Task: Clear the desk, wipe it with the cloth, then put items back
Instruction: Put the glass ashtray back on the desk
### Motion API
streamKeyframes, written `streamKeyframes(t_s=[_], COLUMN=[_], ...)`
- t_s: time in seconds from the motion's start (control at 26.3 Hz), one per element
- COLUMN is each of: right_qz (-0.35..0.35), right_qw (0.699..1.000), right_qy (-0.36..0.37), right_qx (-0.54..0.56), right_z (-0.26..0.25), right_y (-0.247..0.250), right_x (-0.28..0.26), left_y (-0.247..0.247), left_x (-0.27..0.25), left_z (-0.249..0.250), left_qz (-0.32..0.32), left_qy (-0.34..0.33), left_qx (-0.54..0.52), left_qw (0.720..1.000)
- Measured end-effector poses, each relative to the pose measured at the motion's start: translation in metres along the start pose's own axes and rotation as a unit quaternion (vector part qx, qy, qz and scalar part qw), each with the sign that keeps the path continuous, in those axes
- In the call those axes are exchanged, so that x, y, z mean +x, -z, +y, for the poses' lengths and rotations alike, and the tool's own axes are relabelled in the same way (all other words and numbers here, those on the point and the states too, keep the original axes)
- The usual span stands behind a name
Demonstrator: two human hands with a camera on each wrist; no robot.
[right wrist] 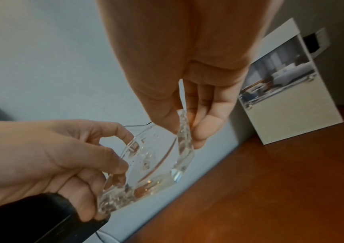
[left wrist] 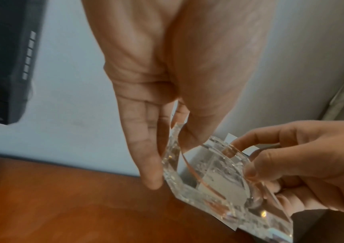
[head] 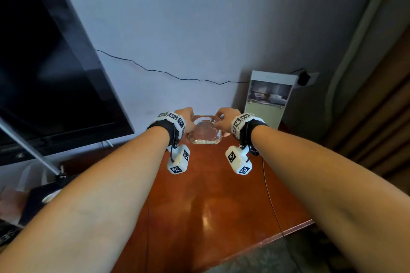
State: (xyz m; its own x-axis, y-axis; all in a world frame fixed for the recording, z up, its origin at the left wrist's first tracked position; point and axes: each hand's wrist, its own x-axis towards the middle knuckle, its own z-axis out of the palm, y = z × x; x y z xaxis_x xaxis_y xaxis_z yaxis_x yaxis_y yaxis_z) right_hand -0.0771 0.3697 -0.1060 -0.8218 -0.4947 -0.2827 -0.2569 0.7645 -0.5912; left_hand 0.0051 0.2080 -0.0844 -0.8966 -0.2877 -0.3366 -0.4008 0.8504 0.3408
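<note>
Glass ashtray [head: 205,129] at the far bench [head: 210,201] edge: we are pinching its sides with our left hand [head: 185,121] and right hand [head: 226,118], fingers curled on its rim.

Television [head: 44,62] and both forearms cut off.

No legible text, brand, number or label found in any view. The wrist-worn camera housings [head: 178,160] carry black-and-white square fiducial markers only. The display card [head: 267,98] beyond the fingers shows a room photograph; any printing on it is too small to read.
</note>
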Motion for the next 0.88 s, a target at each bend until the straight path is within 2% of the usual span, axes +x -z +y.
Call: streamKeyframes(t_s=[0.19, 0.46, 0.65, 0.88], right_qz=[0.006, 0.009, 0.017, -0.003], right_qw=[0.999, 0.998, 0.994, 0.989], right_qy=[-0.01, -0.06, -0.104, -0.14], right_qx=[-0.036, -0.004, 0.003, -0.045], right_z=[0.073, 0.145, 0.181, 0.213], right_y=[0.047, 0.076, 0.082, 0.065], right_x=[-0.006, 0.023, 0.063, 0.125], left_y=[-0.037, -0.077, -0.106, -0.153], left_x=[0.033, 0.105, 0.174, 0.242], left_z=[0.075, 0.129, 0.146, 0.13], left_qz=[-0.014, -0.046, -0.088, -0.169], left_qy=[-0.003, -0.018, -0.026, 0.036], left_qx=[0.011, 0.023, 0.033, -0.087], left_qw=[1.0, 0.999, 0.995, 0.981])
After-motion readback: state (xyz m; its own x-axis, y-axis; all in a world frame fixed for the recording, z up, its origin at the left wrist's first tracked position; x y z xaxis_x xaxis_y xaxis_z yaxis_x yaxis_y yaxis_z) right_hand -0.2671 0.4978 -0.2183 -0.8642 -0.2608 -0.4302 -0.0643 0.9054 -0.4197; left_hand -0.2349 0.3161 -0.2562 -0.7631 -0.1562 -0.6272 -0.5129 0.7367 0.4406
